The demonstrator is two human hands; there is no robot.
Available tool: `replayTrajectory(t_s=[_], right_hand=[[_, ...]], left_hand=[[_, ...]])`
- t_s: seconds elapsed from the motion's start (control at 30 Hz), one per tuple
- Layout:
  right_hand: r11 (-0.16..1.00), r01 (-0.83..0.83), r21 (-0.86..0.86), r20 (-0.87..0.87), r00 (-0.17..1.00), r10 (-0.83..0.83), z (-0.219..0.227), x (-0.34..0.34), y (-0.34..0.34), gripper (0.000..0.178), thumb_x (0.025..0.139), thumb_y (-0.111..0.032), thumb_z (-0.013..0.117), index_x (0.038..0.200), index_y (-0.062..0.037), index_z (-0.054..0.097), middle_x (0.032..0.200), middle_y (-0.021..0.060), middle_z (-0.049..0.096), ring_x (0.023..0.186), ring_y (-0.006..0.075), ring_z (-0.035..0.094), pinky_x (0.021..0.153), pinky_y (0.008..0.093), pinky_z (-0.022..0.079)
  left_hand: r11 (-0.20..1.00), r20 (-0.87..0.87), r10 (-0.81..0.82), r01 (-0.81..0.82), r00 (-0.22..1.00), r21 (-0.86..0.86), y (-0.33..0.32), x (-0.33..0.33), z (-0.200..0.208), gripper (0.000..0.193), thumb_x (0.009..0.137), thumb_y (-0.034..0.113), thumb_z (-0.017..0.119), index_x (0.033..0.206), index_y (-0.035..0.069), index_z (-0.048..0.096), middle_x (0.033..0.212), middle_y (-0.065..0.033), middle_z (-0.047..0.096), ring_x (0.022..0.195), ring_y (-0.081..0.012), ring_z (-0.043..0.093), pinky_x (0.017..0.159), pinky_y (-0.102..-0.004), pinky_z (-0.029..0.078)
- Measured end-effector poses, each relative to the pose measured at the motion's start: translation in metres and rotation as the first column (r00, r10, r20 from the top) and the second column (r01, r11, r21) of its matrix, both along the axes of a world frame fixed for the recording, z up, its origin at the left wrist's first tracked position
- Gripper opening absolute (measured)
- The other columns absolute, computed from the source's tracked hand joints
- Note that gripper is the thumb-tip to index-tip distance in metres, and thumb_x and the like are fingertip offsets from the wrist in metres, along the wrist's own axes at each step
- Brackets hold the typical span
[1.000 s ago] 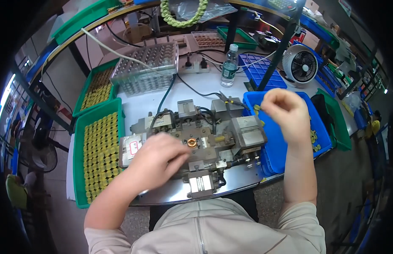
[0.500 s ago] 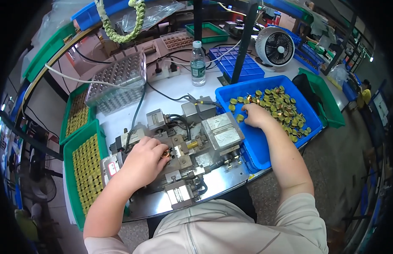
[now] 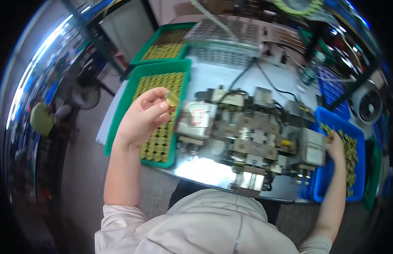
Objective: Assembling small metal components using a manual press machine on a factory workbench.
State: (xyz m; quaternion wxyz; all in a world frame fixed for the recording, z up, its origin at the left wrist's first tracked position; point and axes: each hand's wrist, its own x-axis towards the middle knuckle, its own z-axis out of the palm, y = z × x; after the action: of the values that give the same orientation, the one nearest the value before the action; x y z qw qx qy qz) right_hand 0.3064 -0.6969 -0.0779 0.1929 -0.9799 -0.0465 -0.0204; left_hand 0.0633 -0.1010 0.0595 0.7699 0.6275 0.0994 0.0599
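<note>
My left hand (image 3: 146, 114) is raised over the near green tray (image 3: 184, 91), pinching a small round brass-coloured metal part (image 3: 172, 100) between thumb and fingertips. Beneath it, rows of similar yellow-green round parts (image 3: 159, 148) fill that tray. Far to the right, my right hand (image 3: 334, 147) reaches into a blue bin (image 3: 321, 178) of loose round parts (image 3: 351, 158). Its fingers look closed together at the left edge of the pile; what is in them is blurred and hidden. Between my hands stands a metal clamping fixture (image 3: 258, 137), with no hand on it.
A second green tray (image 3: 164, 46) of parts lies farther back, beside stacked clear plastic trays (image 3: 226, 40). Behind the fixture are black cables (image 3: 275, 86) and a water bottle (image 3: 310, 74). A blue divided tray (image 3: 334, 91) and a fan (image 3: 369, 103) stand at the right.
My left hand has left the fixture and moved left over the green tray, now carrying a round metal part. The view has swung left. My right hand is still in the blue bin.
</note>
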Motion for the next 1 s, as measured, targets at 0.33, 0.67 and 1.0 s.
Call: replayTrajectory(t_s=[0.33,0.67,1.0], right_hand=[[0.96,-0.187,0.207,0.276,0.953,0.126,0.033,-0.034,0.018,0.019,0.078,-0.01,0.067,0.092,-0.0034,0.056,0.079,0.0052,0.056,0.068,0.0156,0.05,0.067,0.0271,0.044],[0.949,-0.232,0.212,0.357,0.923,0.146,0.04,-0.051,0.029,0.018,0.081,-0.011,0.066,0.092,-0.0031,0.055,0.079,0.003,0.053,0.067,0.0129,0.048,0.066,0.0238,0.042],[0.967,-0.107,0.23,0.207,0.977,0.059,0.024,-0.032,0.01,0.018,0.083,-0.011,0.066,0.095,-0.0026,0.056,0.078,0.002,0.052,0.067,0.0122,0.047,0.067,0.023,0.041]], left_hand=[[0.903,-0.285,0.283,-0.154,0.916,0.402,0.099,-0.104,-0.049,0.031,0.083,0.004,0.066,0.114,0.0,0.063,0.091,-0.0051,0.065,0.074,-0.0095,0.057,0.066,-0.0173,0.045],[0.607,-0.417,0.171,0.238,0.893,0.758,0.127,-0.108,-0.059,0.034,0.074,0.006,0.066,0.107,0.002,0.067,0.091,-0.0052,0.064,0.076,-0.0134,0.058,0.07,-0.0235,0.048],[0.49,-0.533,0.029,0.453,0.845,0.745,0.137,-0.093,-0.059,0.036,0.074,0.004,0.066,0.109,0.003,0.069,0.08,-0.0037,0.065,0.07,-0.016,0.059,0.068,-0.025,0.048]])
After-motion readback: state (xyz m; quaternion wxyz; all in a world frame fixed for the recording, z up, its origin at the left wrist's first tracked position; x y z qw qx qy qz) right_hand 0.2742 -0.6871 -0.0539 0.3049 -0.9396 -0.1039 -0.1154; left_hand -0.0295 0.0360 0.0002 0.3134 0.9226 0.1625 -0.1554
